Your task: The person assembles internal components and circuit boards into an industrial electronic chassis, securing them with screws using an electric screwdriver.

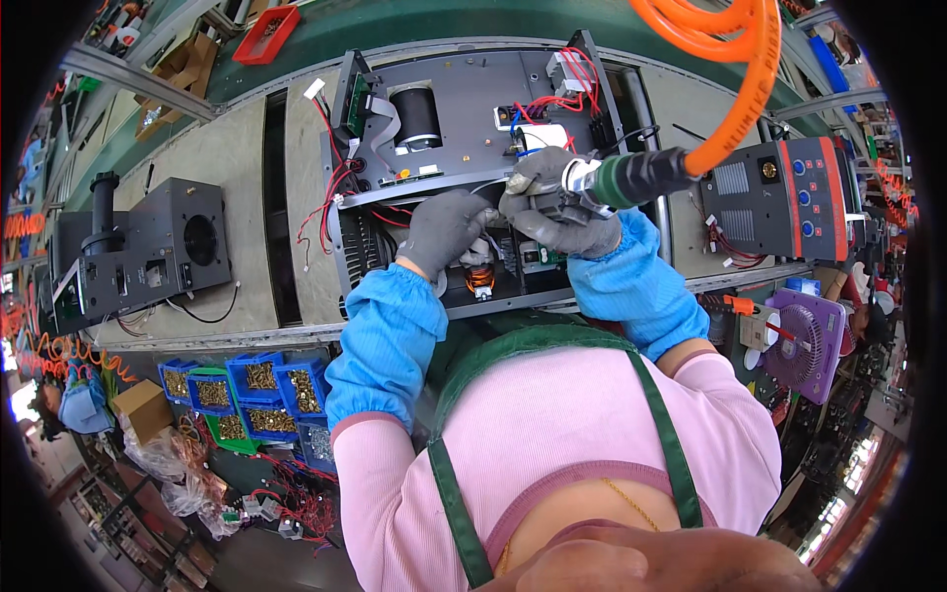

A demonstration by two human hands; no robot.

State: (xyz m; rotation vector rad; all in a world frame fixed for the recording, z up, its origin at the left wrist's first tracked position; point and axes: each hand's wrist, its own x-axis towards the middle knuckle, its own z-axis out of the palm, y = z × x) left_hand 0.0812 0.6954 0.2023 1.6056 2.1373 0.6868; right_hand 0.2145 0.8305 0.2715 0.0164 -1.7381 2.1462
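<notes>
A dark grey metal machine chassis lies open on the bench in front of me, with wiring and a black cylinder on its far panel. My right hand, in a grey glove, is closed around an air screwdriver with a green and black end, joined to an orange coiled hose. Over the chassis's near opening, my left hand, also gloved, has its fingers curled together close to the right hand. What its fingertips hold is hidden. Just below sits a copper-wound coil.
A dark housing stands on the bench to the left; a grey and orange machine panel is at the right. Blue bins of screws hang low left. A red tray lies at the far side, and a purple fan stands lower right.
</notes>
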